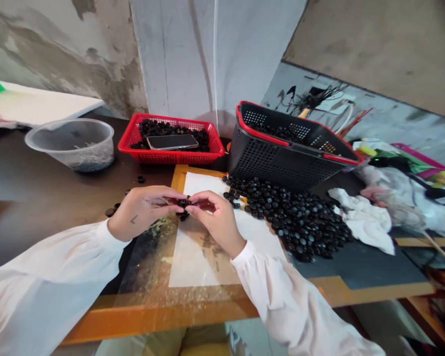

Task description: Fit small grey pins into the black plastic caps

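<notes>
A few small black buttons (183,208) in a tight little clump, right between the two hands, just above a sheet of white paper (202,257). Left hand (143,212) on one side, fingers (169,198) close together and narrow, pinching the clump. Right hand (217,221) on the other side, fingers (203,199) curled in, narrow too, also on the clump. Just past the paper, a big heap of the same buttons (292,222), just beside a leaning black basket (282,165) with a red rim. Farther back, a red basket (170,159) full of more buttons, with a phone (172,142) on top. Off to the left, a clear plastic tub (70,146). Two or three stray buttons (141,179) on the dark table (33,207), near the left hand. A white rag (363,220) next to the heap.

Some likely trouble: too weak a pinch, then buttons dropping and rolling off the table. A sleeve (270,282) bumping the heap, then a slide of buttons over the paper. Too much lean on the black basket, then a bigger spill.
</notes>
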Action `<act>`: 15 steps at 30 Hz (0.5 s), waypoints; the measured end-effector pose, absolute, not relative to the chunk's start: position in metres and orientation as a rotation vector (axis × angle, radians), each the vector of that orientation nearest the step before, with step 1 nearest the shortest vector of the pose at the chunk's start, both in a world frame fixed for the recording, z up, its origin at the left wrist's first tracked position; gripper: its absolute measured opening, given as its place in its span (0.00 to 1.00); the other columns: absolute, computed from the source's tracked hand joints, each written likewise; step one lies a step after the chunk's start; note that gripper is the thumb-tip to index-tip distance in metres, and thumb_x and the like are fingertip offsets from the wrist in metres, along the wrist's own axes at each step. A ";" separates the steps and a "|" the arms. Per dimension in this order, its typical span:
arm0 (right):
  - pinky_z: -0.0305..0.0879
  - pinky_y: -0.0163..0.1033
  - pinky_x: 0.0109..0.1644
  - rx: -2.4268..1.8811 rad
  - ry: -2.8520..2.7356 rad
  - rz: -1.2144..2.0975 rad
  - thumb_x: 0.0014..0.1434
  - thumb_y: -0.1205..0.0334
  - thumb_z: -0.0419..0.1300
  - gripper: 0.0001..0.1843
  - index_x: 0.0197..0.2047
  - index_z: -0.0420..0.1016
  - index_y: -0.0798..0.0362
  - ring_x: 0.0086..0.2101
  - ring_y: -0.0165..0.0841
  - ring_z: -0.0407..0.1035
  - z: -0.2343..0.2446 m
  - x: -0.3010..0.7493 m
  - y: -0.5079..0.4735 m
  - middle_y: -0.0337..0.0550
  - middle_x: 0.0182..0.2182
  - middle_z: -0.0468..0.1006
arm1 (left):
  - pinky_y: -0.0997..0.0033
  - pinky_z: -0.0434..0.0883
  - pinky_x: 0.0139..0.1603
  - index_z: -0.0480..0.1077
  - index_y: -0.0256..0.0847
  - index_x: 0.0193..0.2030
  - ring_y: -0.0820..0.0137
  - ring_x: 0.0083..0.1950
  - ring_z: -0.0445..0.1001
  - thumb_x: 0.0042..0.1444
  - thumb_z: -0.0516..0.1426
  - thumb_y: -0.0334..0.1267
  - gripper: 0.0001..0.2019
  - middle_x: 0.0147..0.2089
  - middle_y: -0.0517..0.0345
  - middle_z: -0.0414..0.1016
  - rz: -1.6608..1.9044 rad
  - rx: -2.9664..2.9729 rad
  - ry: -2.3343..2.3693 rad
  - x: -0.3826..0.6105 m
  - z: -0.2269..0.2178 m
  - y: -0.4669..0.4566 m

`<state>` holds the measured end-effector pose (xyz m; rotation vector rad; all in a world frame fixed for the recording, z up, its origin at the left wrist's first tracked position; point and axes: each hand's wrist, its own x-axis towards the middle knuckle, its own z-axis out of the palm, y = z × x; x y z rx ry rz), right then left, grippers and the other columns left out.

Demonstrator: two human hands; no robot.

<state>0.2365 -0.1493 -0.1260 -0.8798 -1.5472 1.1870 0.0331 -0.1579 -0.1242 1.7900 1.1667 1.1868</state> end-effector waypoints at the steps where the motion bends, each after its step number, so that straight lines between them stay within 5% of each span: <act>1: 0.75 0.38 0.46 -0.876 -1.550 1.186 0.54 0.61 0.71 0.07 0.38 0.81 0.49 0.37 0.33 0.78 -0.126 0.237 -0.149 0.39 0.37 0.83 | 0.71 0.79 0.40 0.83 0.45 0.43 0.67 0.37 0.80 0.54 0.67 0.46 0.12 0.42 0.51 0.83 1.183 1.755 1.171 0.034 -0.124 -0.158; 15: 0.75 0.39 0.47 -0.863 -1.606 1.152 0.55 0.60 0.71 0.07 0.39 0.82 0.47 0.38 0.34 0.78 -0.132 0.238 -0.147 0.39 0.38 0.84 | 0.73 0.79 0.38 0.82 0.43 0.43 0.68 0.34 0.81 0.52 0.68 0.45 0.14 0.39 0.54 0.84 1.153 1.786 1.184 0.038 -0.118 -0.160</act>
